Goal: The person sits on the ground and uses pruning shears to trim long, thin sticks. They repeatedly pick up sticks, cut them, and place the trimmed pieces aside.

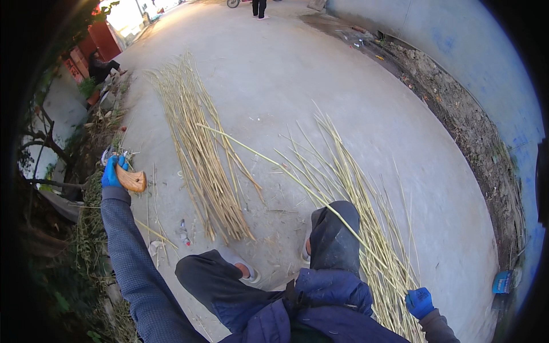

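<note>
My left hand [112,170], in a blue glove, is stretched out to the left and closed round a tool with a smooth, curved wooden handle [132,180]. Its far end is mostly hidden behind the glove, so its kind is unclear. At the lower right, my right hand [420,302], also blue-gloved, is closed at the edge of a bundle of long greenish stalks [366,228]. One long stalk [269,160] runs from that bundle over my right knee to a second pile; the fingertips are hidden, so which stalks I grip cannot be told.
A pile of browner stalks [200,160] lies on the concrete ahead, left of centre. Plants and debris line the left edge, where a person [103,67] sits. Another person's legs [259,8] stand far ahead. A pale blue wall [457,40] and a blue container [502,282] are at right.
</note>
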`<state>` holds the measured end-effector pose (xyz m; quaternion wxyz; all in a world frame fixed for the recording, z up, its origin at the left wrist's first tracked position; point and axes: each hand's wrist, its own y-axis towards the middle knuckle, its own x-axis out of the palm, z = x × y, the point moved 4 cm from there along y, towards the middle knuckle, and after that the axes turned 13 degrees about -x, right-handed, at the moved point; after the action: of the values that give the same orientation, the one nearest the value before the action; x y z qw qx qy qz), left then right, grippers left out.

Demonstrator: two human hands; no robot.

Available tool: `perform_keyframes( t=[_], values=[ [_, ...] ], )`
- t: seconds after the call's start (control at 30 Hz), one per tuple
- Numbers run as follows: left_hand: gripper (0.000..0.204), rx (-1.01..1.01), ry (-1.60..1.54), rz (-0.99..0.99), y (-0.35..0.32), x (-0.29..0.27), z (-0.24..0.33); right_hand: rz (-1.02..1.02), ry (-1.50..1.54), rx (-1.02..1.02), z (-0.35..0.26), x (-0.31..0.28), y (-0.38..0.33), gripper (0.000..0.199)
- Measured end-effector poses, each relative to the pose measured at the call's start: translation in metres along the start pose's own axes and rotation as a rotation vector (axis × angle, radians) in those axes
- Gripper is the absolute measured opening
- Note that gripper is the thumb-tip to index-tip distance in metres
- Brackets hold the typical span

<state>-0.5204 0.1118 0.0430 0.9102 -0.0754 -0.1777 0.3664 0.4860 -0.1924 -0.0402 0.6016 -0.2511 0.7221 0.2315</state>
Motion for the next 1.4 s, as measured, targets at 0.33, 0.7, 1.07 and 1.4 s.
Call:
perform_keyframes(
  t=[0.33,0.7,1.07,1.4],
  values=[
    [0.071,-0.229,0.407,-0.344,-0.035,-0.008,-0.126,-0.099,-0.172,0.371,0.104,0.053,0.017,0.017],
    [0.055,-0.433,0.466,-0.309,-0.168,0.086,-0.218,-0.806,-0.213,1.154,0.151,0.136,-0.102,0.026],
    [0.045,-0.391,0.230,-0.313,-0.191,0.090,-0.183,-0.720,-0.330,1.150,0.237,0.111,-0.075,0.033],
    [0.039,-0.388,0.116,-0.209,-0.200,0.109,-0.193,-0.201,-0.213,0.099,0.148,0.129,0.512,0.031]
  ],
)
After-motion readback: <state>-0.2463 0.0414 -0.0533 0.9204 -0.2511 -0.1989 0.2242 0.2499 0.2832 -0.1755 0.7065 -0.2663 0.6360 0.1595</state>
